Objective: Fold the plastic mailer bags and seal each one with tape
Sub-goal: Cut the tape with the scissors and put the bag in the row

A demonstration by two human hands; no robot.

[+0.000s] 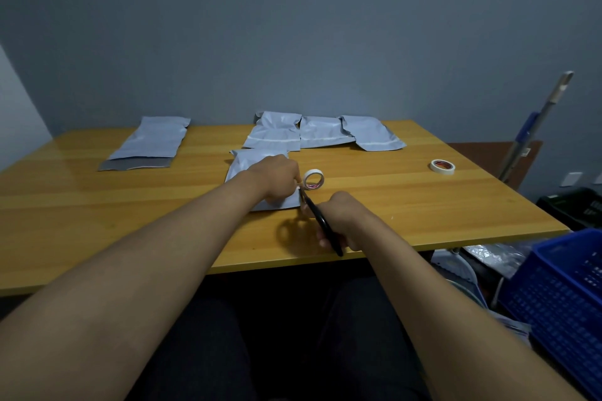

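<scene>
A folded grey mailer bag (242, 161) lies in the middle of the wooden table (391, 198), partly under my left hand (277, 177). That hand pinches a roll of white tape (313, 179) standing on edge at the bag's right side. My right hand (338, 210) grips black scissors (321, 221), whose blades point up at the strip of tape between the roll and the bag. Three folded mailers (322, 132) lie along the far edge. A stack of unfolded mailers (146, 143) sits at the far left.
A second tape roll (442, 167) lies flat at the right of the table. A blue plastic crate (566, 296) stands right of the table, with a mop handle (537, 127) leaning on the wall behind. The grey wall closes the far side.
</scene>
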